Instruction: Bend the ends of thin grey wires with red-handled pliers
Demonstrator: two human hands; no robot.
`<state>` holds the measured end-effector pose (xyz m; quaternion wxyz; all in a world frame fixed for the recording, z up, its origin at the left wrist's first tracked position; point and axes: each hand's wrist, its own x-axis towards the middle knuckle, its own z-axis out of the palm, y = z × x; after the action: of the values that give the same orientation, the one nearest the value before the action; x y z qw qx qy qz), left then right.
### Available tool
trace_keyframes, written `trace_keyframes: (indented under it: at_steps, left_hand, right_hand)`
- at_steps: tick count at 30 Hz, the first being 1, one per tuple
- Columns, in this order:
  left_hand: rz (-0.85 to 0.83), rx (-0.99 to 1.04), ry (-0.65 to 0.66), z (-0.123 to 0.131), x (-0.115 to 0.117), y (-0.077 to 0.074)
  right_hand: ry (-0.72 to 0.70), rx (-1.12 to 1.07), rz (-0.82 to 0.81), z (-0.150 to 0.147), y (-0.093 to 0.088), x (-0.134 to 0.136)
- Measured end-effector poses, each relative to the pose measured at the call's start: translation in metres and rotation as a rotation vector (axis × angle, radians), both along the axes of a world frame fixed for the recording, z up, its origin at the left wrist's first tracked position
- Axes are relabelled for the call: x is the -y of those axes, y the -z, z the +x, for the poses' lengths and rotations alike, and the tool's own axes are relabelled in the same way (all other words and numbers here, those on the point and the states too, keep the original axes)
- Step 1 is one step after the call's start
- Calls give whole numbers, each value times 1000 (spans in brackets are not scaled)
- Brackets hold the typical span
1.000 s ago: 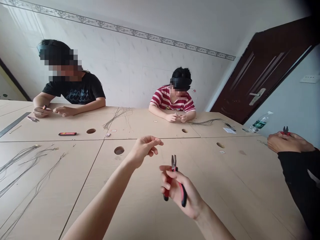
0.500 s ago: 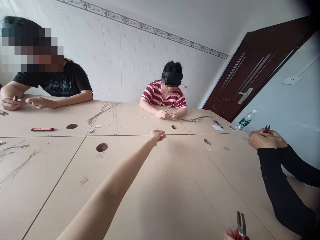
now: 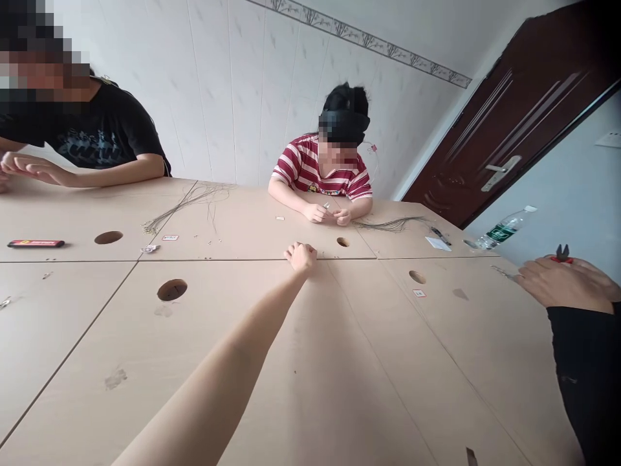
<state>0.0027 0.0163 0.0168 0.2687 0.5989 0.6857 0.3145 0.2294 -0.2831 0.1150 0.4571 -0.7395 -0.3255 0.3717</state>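
Observation:
My left hand (image 3: 301,257) reaches far across the table, palm down beside the seam between two boards. Its fingers are bent and look slightly apart, with the tips low at the tabletop (image 3: 252,304); no held thing shows. At the bottom edge only the metal jaw tip of the pliers (image 3: 470,457) shows, and my right hand is outside the picture. Small bits lie on the far board left of my left hand, too small to name.
Across the table sit a person in a striped shirt (image 3: 323,165) and a person in black (image 3: 109,133). Bundled thin wires (image 3: 182,207), a red-and-black knife-like case (image 3: 36,244), a water bottle (image 3: 507,230) and table holes (image 3: 172,290) are around. At right, a co-worker's hands (image 3: 567,283) hold red-handled pliers.
My left hand has turned from a pinch pointing right to palm down with fingers leftward. My right hand has left the picture, its pliers nearly so. The view has shifted.

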Motion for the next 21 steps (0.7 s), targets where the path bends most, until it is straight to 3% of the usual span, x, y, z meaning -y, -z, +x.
trace_keyframes:
  at_steps: [4, 7, 15, 21]
  left_hand:
    - [46, -117, 23, 9, -6, 7]
    - [66, -181, 25, 15, -11, 10]
    - [116, -273, 67, 24, -9, 11]
    - [128, -313, 60, 26, -7, 12]
  right_hand:
    - [75, 63, 58, 76, -81, -99]
    - [73, 70, -29, 108, -102, -138]
    - [5, 54, -164, 94, -54, -119]
    - [37, 56, -152, 100, -37, -112]
